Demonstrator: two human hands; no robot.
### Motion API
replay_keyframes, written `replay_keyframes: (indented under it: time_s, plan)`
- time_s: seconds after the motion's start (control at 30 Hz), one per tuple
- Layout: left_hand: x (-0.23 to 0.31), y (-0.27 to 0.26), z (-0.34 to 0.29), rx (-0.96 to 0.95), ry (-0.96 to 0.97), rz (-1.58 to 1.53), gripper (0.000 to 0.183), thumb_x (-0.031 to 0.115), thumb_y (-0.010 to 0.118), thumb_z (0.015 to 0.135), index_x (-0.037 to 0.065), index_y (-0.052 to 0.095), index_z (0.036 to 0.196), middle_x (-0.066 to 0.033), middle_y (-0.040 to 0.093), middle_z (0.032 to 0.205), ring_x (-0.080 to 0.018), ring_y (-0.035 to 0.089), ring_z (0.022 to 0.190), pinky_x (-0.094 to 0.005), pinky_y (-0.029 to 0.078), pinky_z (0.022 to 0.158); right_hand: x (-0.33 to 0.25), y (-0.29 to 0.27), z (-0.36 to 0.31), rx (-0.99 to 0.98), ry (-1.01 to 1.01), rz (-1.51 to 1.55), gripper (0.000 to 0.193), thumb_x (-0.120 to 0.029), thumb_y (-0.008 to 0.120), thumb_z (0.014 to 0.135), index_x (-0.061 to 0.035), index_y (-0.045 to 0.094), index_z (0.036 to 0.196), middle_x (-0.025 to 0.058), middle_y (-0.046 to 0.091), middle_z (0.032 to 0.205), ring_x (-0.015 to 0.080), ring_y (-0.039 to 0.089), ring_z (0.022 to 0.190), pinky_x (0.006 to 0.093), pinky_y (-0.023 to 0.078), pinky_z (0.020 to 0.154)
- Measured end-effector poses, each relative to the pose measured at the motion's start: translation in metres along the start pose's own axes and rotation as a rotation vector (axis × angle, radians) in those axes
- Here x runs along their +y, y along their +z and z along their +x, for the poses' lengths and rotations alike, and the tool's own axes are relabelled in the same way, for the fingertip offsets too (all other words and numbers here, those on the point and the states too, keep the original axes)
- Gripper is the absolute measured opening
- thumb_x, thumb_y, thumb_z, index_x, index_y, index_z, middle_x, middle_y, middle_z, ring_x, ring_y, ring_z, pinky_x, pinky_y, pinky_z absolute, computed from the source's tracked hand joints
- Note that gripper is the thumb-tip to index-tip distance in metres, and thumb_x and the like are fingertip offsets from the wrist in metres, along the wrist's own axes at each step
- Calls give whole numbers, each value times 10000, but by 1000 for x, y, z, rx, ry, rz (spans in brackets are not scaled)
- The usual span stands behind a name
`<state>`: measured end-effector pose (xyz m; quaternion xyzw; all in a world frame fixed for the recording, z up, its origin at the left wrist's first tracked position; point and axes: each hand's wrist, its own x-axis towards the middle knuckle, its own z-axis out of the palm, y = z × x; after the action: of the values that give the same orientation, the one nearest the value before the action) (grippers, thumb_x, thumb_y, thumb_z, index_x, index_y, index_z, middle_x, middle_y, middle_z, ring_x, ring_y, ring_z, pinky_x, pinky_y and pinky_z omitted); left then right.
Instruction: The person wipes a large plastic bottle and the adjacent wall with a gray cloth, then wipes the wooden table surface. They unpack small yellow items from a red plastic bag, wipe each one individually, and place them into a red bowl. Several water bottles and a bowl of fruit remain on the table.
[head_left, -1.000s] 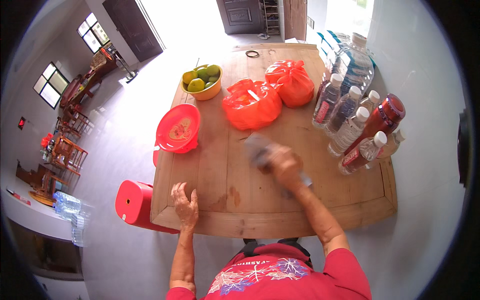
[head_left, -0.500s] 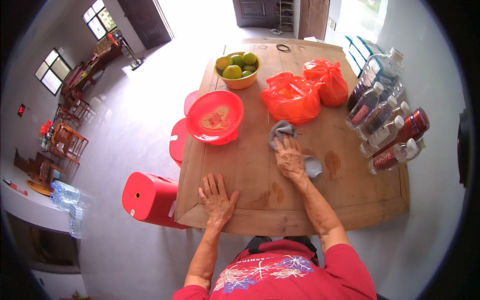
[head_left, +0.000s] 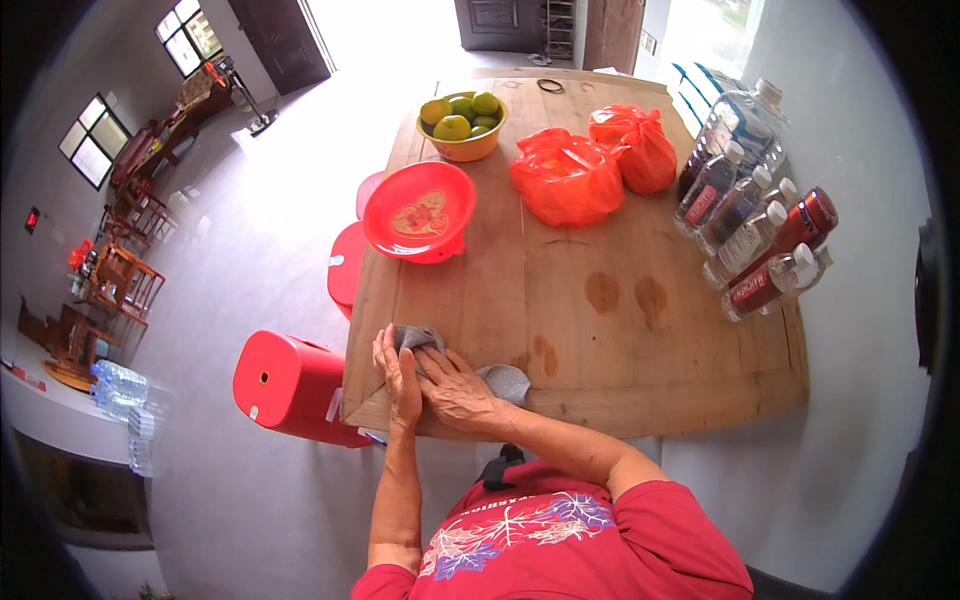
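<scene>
A grey cloth (head_left: 418, 338) lies bunched on the wooden table (head_left: 560, 310) near its front left corner. My right hand (head_left: 458, 392) presses down on it, fingers pointing left. Beside the right wrist, a lighter grey piece of cloth (head_left: 505, 383) shows; whether it joins the bunched part is hidden under the hand. My left hand (head_left: 398, 375) stands on its edge against the cloth and the right fingertips, its own fingers stretched out. Damp-looking darker patches (head_left: 602, 292) mark the wood to the right.
A red plastic basin (head_left: 418, 212) sits at the left edge, a yellow bowl (head_left: 465, 145) of green-yellow citrus fruit behind it. Two red plastic bags (head_left: 568, 178) stand farther back. Several bottles (head_left: 765, 285) line the right side by the wall. Red stools (head_left: 290, 385) stand at the left.
My right hand has swept the cloth from mid-table left and toward me. My left hand has shifted slightly left and turned on its edge, meeting the cloth.
</scene>
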<state>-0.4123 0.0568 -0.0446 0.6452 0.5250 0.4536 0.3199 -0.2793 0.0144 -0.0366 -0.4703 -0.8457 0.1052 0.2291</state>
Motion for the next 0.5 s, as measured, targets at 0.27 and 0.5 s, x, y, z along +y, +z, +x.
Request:
replay_keyframes:
  time_s: [0.27,0.5]
  plan:
    - [3,28,-11,-22,165,853,700,465,621,853,109,384,1407,-231,286,1460,-415,243,1365,-545,206,1112,53,-57,-111,77,320,-314,588,-253,504,879,-66,396,1425,205,327,1481,313,289,1393,522,137,1134]
    - [4,33,-10,-29,144,919,689,474,598,864,120,381,1413,-205,301,1464,-401,247,1372,-520,215,1115,100,-123,-232,98,697,-441,600,-323,492,895,-101,376,1440,209,331,1478,339,298,1384,570,193,1104]
